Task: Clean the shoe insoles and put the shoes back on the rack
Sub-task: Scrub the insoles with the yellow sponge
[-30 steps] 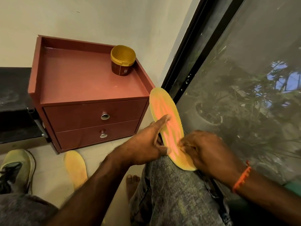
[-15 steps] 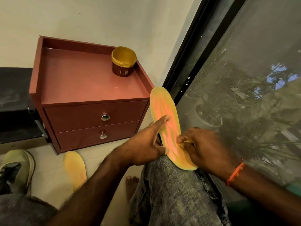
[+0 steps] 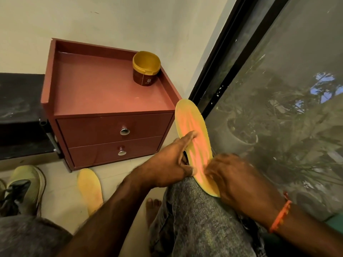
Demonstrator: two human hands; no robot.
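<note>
Head view: an orange-yellow insole [image 3: 193,138] stands tilted on the person's right knee [image 3: 194,210], heel end down. Left hand [image 3: 167,164] grips its left edge — one finger stretched across the face, thumb curled at the rim. Right hand [image 3: 239,180] covers the heel end, fingers bent against the surface; blurred, so I cannot tell if it grasps anything. A second insole [image 3: 91,190] lies on the floor beside a shoe [image 3: 26,188].

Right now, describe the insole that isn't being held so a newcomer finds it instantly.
Start at the red two-drawer cabinet by the wall. On the pale floor just before its front corner lies a yellow insole, flat and untouched. Unlike the other insole, propped on the knee, no hand touches it.
</note>
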